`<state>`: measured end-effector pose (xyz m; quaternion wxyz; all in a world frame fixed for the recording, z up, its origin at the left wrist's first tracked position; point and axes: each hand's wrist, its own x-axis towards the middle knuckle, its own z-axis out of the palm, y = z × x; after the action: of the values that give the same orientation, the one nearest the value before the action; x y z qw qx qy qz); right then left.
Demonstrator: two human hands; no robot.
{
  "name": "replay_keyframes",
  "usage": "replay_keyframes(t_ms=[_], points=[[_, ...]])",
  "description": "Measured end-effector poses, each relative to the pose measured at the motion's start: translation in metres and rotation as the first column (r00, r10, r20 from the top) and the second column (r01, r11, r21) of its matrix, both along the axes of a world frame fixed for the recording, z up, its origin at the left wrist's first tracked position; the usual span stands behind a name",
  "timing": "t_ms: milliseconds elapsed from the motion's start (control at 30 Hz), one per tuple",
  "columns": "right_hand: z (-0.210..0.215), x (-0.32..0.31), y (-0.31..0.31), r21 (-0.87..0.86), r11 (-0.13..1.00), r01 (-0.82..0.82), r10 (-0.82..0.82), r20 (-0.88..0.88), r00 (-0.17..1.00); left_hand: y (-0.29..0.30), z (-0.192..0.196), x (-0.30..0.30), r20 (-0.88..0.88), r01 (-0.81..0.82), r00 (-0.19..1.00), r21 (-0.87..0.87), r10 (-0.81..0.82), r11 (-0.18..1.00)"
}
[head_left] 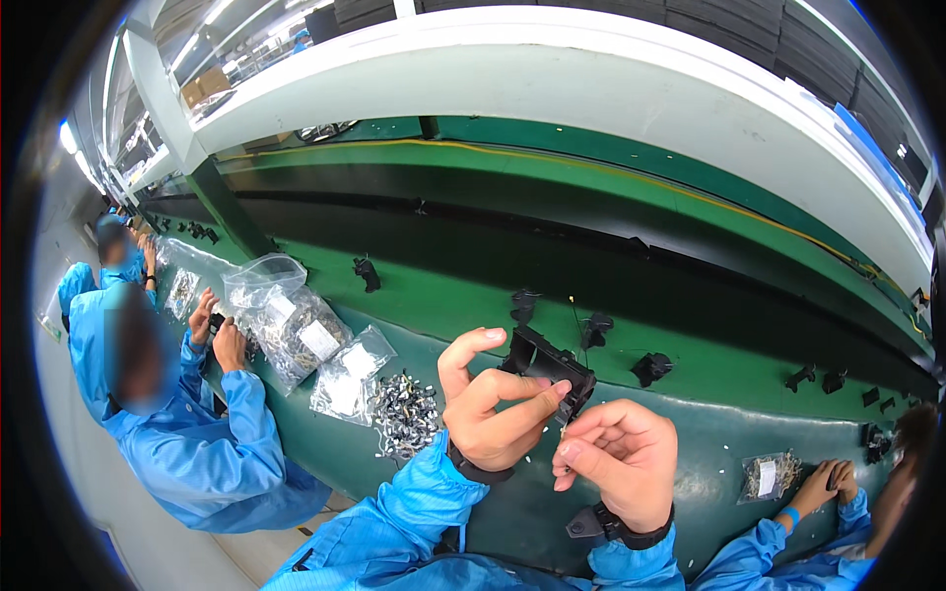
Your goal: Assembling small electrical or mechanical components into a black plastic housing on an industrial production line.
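Held part (579, 382) black, sleeves (419, 497) bright blue, wristband (648, 538) black. Tabletop (724, 428) dark green, strip (443, 286) behind it brighter green, belt (473, 225) black, thin line (424, 142) beyond it yellow. Pile of small pieces (404, 414) mottled white, black and grey; bag label (318, 340) white; shelf (552, 74) whitish.

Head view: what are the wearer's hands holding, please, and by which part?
The left hand holds a black part by its near side; for the right hand, I cannot tell.

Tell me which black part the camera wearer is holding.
The hollow black housing held in the left hand; the other black parts lie on the green surface or are in co-workers' hands.
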<state>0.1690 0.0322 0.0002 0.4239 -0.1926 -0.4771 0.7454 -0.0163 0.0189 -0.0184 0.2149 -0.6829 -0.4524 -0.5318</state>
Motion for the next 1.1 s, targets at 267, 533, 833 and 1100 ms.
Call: replay_keyframes(t_ms=[267,533,833,1100], points=[[-0.002,-0.006,0.004,-0.089,0.996,0.026,-0.030,-0.053,0.998,0.003,-0.008,-0.002,-0.032,-0.032,0.999,-0.002,0.032,0.999],[-0.002,-0.002,0.005,-0.045,0.996,0.081,-0.082,-0.032,0.996,0.008,-0.009,-0.001,-0.018,-0.079,0.997,0.027,0.080,0.997],[-0.001,-0.008,0.006,0.436,0.831,0.346,-0.476,0.234,0.847,0.012,-0.012,0.000,-0.008,-0.102,0.995,0.029,0.103,0.994],[0.001,-0.005,0.011,0.411,0.853,0.322,-0.461,0.301,0.835,0.014,-0.006,-0.001,-0.004,-0.013,1.000,-0.036,0.013,0.999]])
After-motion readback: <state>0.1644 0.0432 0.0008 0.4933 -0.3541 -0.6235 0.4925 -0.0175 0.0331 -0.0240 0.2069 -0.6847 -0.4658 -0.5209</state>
